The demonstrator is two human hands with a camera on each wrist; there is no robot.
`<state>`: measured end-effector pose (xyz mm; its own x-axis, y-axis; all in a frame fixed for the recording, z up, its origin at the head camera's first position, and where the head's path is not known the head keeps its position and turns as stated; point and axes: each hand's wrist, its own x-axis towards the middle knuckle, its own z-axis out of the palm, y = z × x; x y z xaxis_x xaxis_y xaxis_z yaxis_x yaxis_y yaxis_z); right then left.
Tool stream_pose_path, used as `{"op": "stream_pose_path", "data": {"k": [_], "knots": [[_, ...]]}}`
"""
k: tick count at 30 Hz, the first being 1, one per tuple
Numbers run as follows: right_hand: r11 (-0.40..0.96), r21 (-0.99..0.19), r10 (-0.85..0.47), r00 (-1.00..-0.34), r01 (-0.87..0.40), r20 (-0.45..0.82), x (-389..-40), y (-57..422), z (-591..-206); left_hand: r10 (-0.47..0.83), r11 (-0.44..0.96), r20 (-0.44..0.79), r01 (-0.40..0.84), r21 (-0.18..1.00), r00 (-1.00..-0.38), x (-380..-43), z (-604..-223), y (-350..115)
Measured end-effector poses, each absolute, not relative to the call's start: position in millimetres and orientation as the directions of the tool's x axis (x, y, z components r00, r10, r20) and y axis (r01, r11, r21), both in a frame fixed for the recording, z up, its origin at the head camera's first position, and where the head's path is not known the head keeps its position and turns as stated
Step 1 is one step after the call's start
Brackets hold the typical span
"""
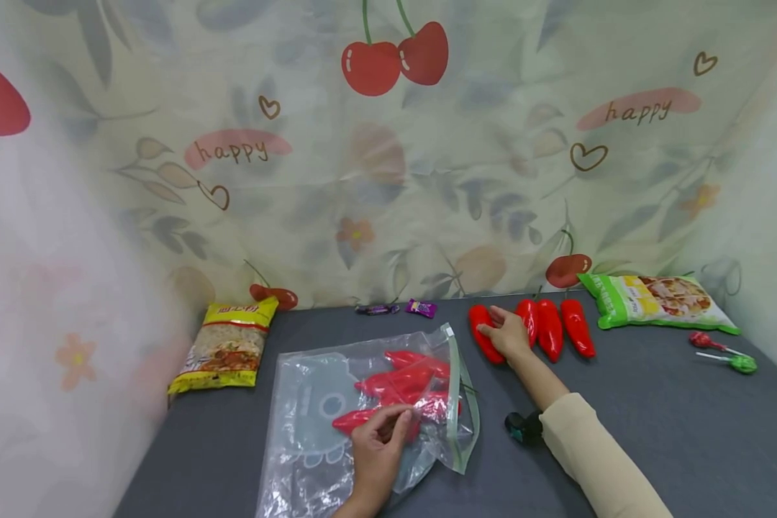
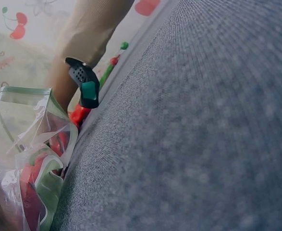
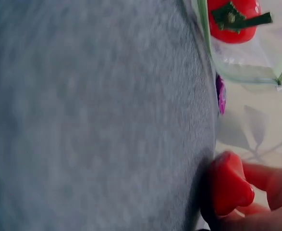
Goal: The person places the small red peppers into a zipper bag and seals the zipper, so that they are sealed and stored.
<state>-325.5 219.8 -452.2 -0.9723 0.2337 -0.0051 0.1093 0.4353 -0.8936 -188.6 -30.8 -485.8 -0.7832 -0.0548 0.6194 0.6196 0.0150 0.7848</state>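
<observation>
A clear zip bag point(image 1: 324, 475) with a pale green zip strip lies left of centre in the head view, its mouth facing right. Several red peppers point(image 1: 401, 381) show through its film. My left hand point(image 1: 377, 446) pinches the bag's upper film between thumb and fingers, over the peppers. Right of the bag mouth, my right hand point(image 1: 510, 334) grips a red pepper point(image 1: 481, 320) from its right side. The right wrist view shows this pepper point(image 3: 227, 185) between thumb and fingers, close to the dark cloth. Three more red peppers point(image 1: 549, 331) lie in a row just right of that hand.
A yellow food packet point(image 1: 226, 345) lies at the left. Two small wrapped candies point(image 1: 421, 309) sit along the back edge. A green-and-white packet point(image 1: 660, 302) and two lollipops point(image 1: 742, 364) are at the right. A patterned curtain point(image 1: 388, 180) hangs behind the table point(image 1: 647, 410).
</observation>
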Motion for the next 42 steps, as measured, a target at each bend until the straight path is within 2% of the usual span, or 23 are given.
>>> {"op": "stream_pose_path", "data": {"k": [4, 7, 10, 13, 16, 18, 22, 26, 29, 33, 36, 42], "knots": [[0.454, -0.887, 0.211, -0.977, 0.083, 0.016, -319.3, 219.8, -447.7, -0.043, -0.007, 0.617, 0.617, 0.787, -0.786, -187.2, -487.4, -29.5], [0.382, -0.92, 0.234, -0.972, 0.087, 0.005, -310.7, 219.8, -439.1, -0.044, -0.015, 0.614, 0.615, 0.788, -0.788, -186.3, -488.9, -27.8], [0.223, -0.969, 0.243, -0.969, 0.11, -0.055, -298.5, 219.3, -430.3, -0.056, -0.003, 0.611, 0.612, 0.791, -0.79, -185.4, -488.0, -26.6], [-0.02, -0.99, 0.236, -0.962, 0.139, -0.14, -282.3, 217.8, -426.7, -0.059, 0.012, 0.615, 0.616, 0.788, -0.786, -182.8, -482.1, -26.2], [-0.219, -0.969, 0.261, -0.951, 0.11, -0.167, -267.8, 212.3, -429.0, -0.051, 0.021, 0.615, 0.615, 0.788, -0.786, -178.5, -470.9, -27.1], [-0.28, -0.958, 0.288, -0.946, 0.068, -0.151, -260.8, 206.4, -432.2, -0.05, 0.026, 0.608, 0.608, 0.794, -0.792, -176.4, -463.7, -28.2], [-0.255, -0.967, 0.305, -0.946, 0.031, -0.111, -253.8, 195.8, -440.2, -0.047, 0.017, 0.607, 0.607, 0.794, -0.793, -177.3, -460.9, -29.5], [-0.218, -0.975, 0.333, -0.937, 0.032, -0.105, -250.5, 192.6, -446.2, -0.044, -0.005, 0.618, 0.619, 0.785, -0.785, -183.6, -474.3, -28.8], [-0.261, -0.965, 0.358, -0.93, -0.014, -0.084, -249.5, 191.9, -448.6, -0.041, -0.012, 0.641, 0.642, 0.766, -0.766, -187.7, -483.3, -28.4], [-0.327, -0.944, 0.329, -0.942, -0.05, -0.065, -248.5, 189.2, -451.2, -0.039, -0.009, 0.65, 0.651, 0.759, -0.759, -188.3, -485.4, -29.0], [-0.328, -0.945, 0.291, -0.953, -0.017, -0.084, -247.3, 185.8, -453.7, -0.041, -0.002, 0.642, 0.642, 0.766, -0.766, -187.9, -484.7, -29.5], [-0.279, -0.96, 0.266, -0.958, 0.029, -0.106, -245.4, 176.4, -457.3, -0.032, -0.016, 0.681, 0.682, 0.731, -0.731, -186.0, -479.7, -29.9]]}}
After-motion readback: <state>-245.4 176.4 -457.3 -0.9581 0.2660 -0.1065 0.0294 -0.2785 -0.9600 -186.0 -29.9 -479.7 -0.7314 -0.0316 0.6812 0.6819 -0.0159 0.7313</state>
